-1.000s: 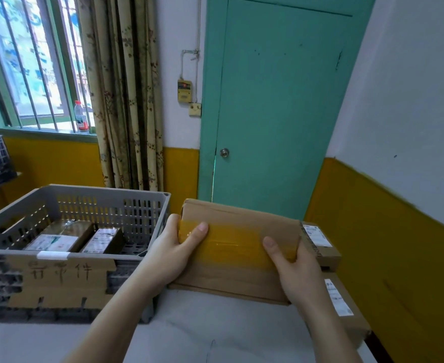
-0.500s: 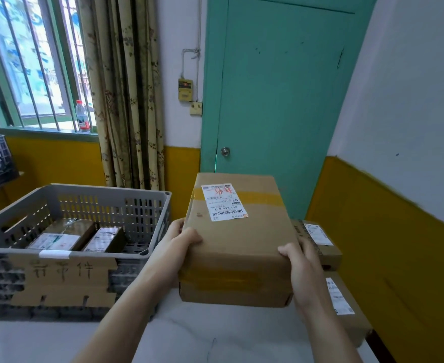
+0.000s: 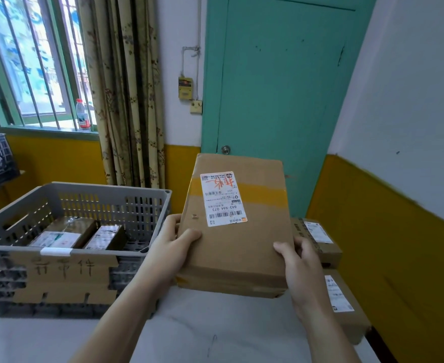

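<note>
Standing at left, the grey perforated plastic crate point(image 3: 105, 188) holds small parcels. The left hand point(image 3: 173, 244) and right hand point(image 3: 302, 263) each grasp a near corner of the brown taped cardboard parcel point(image 3: 255, 247), which is raised above the white table point(image 3: 189, 326). This looks like label-checking; next comes lifting it left over the crate's rim.

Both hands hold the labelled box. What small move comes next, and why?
Probably swing the cardboard box left and lower it into the grey crate: left hand and right hand grip its near corners, label showing, and the crate holds labelled parcels.
</note>
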The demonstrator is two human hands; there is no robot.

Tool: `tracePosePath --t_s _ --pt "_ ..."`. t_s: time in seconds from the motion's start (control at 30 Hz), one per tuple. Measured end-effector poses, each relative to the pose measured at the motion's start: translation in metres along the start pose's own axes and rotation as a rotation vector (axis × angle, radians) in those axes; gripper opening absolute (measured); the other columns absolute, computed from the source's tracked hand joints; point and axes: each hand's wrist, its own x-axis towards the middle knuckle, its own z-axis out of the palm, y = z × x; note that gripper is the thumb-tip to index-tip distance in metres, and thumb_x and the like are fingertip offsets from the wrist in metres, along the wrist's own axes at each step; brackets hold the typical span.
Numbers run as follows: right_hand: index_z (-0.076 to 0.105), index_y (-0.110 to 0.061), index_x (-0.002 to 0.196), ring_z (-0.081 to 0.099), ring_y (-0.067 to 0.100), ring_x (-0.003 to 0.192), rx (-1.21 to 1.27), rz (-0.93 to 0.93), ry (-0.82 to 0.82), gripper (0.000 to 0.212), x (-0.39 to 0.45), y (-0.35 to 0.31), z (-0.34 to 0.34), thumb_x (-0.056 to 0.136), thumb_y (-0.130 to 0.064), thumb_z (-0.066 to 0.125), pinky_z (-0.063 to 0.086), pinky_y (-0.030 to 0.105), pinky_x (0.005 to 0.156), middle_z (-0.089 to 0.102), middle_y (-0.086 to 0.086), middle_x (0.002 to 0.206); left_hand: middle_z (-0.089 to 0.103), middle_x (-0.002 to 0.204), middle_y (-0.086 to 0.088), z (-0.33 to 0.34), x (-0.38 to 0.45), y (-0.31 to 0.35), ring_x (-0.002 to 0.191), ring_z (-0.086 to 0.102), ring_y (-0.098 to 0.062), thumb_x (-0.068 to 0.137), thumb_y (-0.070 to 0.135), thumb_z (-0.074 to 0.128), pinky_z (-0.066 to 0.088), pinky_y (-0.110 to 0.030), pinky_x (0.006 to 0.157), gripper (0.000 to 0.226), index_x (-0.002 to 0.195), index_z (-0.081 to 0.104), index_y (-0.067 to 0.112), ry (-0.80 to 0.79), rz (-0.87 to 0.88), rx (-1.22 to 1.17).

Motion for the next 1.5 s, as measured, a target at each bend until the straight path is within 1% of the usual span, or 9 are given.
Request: tracePosePath --t_s 0.13,0.47,0.8,0.9,1.03,1.17,1.27,1.37,1.5 --pt "0.060 -0.030 0.100 0.068 0.020 0.098 -0.096 -0.023 0.047 0.059 0.003 -0.003 0.001 0.067 -0.078 0.068 0.060 0.049 0.085 0.067 -0.003 0.110 0.070 0.104 -0.002 -0.001 0.001 0.004 0.088 0.073 -0.017 0.089 0.060 0.067 0.054 -0.026 0.059 0.042 0.104 0.053 0.023 0.093 0.019 0.107" --pt "0.057 -0.027 0.092 0.067 0.016 0.087 -0.173 -0.070 0.067 0.039 0.006 0.001 0.003 0.084 -0.062 0.073 0.060 0.049 0.082 0.068 -0.005 0.096 0.068 0.098 -0.003 -0.001 0.005 -0.003 0.084 0.070 -0.017 0.093 0.055 0.065 0.051 -0.028 0.057 0.041 0.097 0.048 0.019 0.107 0.041 0.214" --pt "0.066 -0.031 0.098 0.057 0.026 0.124 -0.260 -0.181 0.000 0.036 0.002 0.006 0.007 0.088 -0.065 0.065 0.051 0.051 0.103 0.070 -0.013 0.111 0.063 0.088 -0.001 -0.001 0.012 -0.016 0.078 0.061 -0.014 0.104 0.043 0.052 0.041 -0.031 0.059 0.029 0.089 0.046 0.020 0.130 0.065 0.273" --pt "0.063 -0.042 0.094 0.057 0.025 0.123 -0.168 -0.147 -0.006 0.020 0.002 0.006 0.010 0.088 -0.061 0.069 0.052 0.053 0.101 0.069 -0.018 0.109 0.068 0.096 0.007 -0.003 0.015 -0.015 0.082 0.068 -0.009 0.101 0.047 0.057 0.048 -0.028 0.061 0.016 0.095 0.053 0.033 0.135 0.060 0.180" --pt "0.059 -0.044 0.092 0.065 0.008 0.098 -0.083 -0.135 -0.004 0.024 0.001 0.000 0.013 0.085 -0.065 0.068 0.057 0.035 0.079 0.067 -0.019 0.104 0.076 0.091 0.023 -0.006 0.014 -0.012 0.078 0.073 0.004 0.090 0.064 0.062 0.055 -0.016 0.053 0.024 0.102 0.058 0.044 0.051 0.096 0.113" --pt "0.062 -0.039 0.099 0.066 0.017 0.106 -0.014 -0.123 -0.016 0.027 0.000 -0.002 0.012 0.090 -0.065 0.063 0.057 0.047 0.091 0.070 -0.011 0.109 0.079 0.104 0.011 -0.011 0.016 -0.020 0.087 0.078 -0.011 0.092 0.056 0.068 0.065 -0.039 0.073 0.026 0.113 0.061 0.042 -0.018 -0.033 -0.063" --pt "0.064 -0.038 0.097 0.069 0.005 0.088 0.017 -0.130 -0.032 0.032 -0.002 -0.004 0.009 0.091 -0.068 0.055 0.057 0.032 0.074 0.073 -0.015 0.093 0.080 0.104 0.005 -0.014 0.017 -0.025 0.093 0.078 -0.021 0.098 0.046 0.065 0.064 -0.051 0.084 0.022 0.117 0.063 0.034 -0.043 -0.094 -0.136" --pt "0.071 -0.042 0.097 0.069 -0.001 0.088 0.041 -0.182 -0.076 0.025 -0.001 -0.007 0.002 0.103 -0.051 0.049 0.051 0.018 0.067 0.074 -0.019 0.093 0.080 0.106 0.000 -0.020 0.018 -0.028 0.095 0.078 -0.025 0.099 0.042 0.065 0.064 -0.051 0.080 0.025 0.120 0.064 0.029 -0.042 -0.125 -0.196" --pt "0.067 -0.043 0.119 0.062 0.000 0.114 -0.019 -0.270 -0.051 0.025 0.003 -0.006 -0.001 0.103 -0.025 0.061 0.051 0.027 0.094 0.068 -0.024 0.118 0.079 0.111 -0.004 -0.029 0.020 -0.029 0.096 0.078 -0.027 0.099 0.041 0.065 0.063 -0.043 0.071 0.030 0.124 0.064 0.025 -0.056 -0.138 -0.281"
